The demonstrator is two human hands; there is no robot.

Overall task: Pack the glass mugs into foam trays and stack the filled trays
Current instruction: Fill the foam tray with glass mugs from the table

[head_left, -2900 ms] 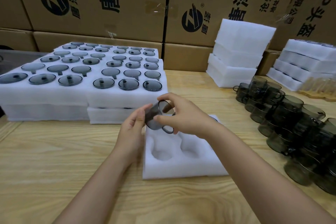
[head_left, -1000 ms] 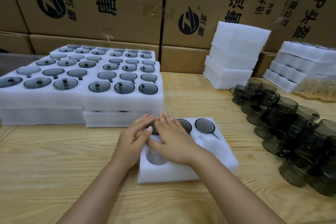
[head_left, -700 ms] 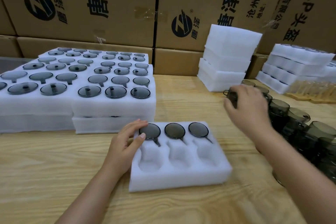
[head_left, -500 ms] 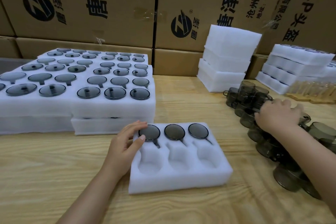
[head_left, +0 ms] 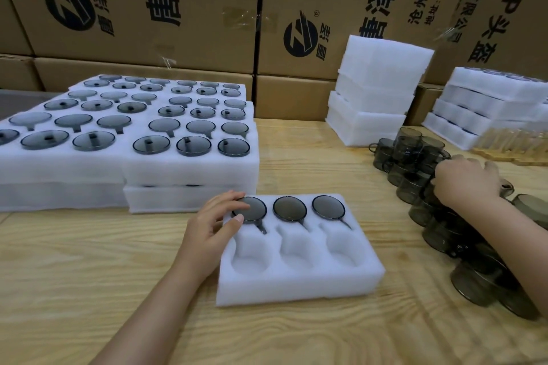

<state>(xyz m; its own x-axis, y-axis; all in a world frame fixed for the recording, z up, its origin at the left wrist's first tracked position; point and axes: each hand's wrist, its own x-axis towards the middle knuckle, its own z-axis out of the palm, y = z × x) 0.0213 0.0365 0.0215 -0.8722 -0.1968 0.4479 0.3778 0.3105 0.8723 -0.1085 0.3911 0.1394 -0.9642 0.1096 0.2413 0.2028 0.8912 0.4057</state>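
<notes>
The left hand (head_left: 207, 228) lies slack on the tray (head_left: 296, 287); right hand (head_left: 467, 179) covers the mugs (head_left: 410, 142), grip unclear. Glass seems slick, brittle: grasp the body.

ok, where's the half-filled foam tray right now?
Head view, table centre: the half-filled foam tray lies just in front of the filled trays, left hand resting on its left end, loose mugs to its right.

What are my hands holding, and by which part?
Unclear: right hand covers loose mugs, grip hidden; left hand rests on the foam tray's far-left corner.
</notes>
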